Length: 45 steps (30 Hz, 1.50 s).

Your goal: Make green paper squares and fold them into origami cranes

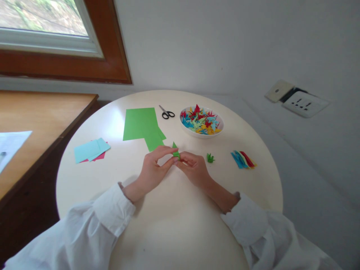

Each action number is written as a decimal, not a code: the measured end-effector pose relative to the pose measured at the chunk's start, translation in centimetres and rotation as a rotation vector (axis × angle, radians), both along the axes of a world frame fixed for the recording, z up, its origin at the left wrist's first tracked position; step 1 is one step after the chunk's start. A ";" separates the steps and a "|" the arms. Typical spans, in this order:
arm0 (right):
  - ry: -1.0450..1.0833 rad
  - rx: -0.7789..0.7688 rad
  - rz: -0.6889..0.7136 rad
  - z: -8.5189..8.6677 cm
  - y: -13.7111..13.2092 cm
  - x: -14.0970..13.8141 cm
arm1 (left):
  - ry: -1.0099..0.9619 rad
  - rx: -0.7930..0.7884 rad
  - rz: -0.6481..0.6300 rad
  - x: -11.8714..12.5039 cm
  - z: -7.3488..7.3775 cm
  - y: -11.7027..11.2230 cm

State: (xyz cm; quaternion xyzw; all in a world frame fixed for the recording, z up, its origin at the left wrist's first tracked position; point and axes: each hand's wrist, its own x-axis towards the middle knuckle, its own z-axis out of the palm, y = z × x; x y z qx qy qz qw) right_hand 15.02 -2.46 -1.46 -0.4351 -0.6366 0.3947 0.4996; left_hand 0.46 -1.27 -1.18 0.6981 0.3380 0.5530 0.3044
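Both hands meet over the middle of the round cream table (168,225). My left hand (153,170) pinches a small folded green paper piece (176,151) between thumb and fingertips. My right hand (194,168) grips the same piece from the right, its fingers curled. One green point of the paper sticks up above the fingers. A finished small green folded figure (210,158) lies just right of my right hand.
Green paper sheets (143,125) lie behind the hands, with black scissors (167,112) and a white bowl (201,132) of several coloured folded figures. Light blue and red sheets (90,150) sit left. Coloured strips (243,159) lie right. A wooden desk (36,123) stands at left.
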 end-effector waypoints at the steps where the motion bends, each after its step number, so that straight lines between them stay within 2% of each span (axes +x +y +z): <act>1: 0.006 0.013 -0.005 0.0 0.0 0.0 | -0.001 0.004 0.001 0.0 0.0 0.0; 6: 0.027 0.063 -0.008 0.0 -0.1 -0.1 | 0.025 0.045 0.016 -0.1 0.2 0.0; 12: 0.033 0.030 -0.013 0.1 -0.1 0.0 | 0.058 0.096 -0.011 -0.2 0.3 0.0; 23: 0.007 0.031 0.003 0.2 -0.4 0.0 | 0.001 -0.017 -0.062 0.0 0.0 -0.2; 29: 0.005 0.057 0.004 0.2 -0.4 0.2 | 0.020 0.001 -0.061 -0.2 -0.2 -0.1; 35: -0.021 0.064 0.004 -0.5 -0.3 0.3 | 0.050 0.017 -0.046 -0.2 -0.1 -0.1; 38: -0.023 0.124 0.006 -0.6 -0.1 0.2 | 0.056 0.054 -0.025 -0.1 0.1 0.0; 42: -0.053 0.236 -0.087 -0.2 0.0 0.3 | 0.100 0.107 0.028 -0.2 0.4 0.2; 45: -0.086 0.261 -0.149 0.1 0.0 0.4 | 0.137 0.103 0.048 -0.4 0.5 0.1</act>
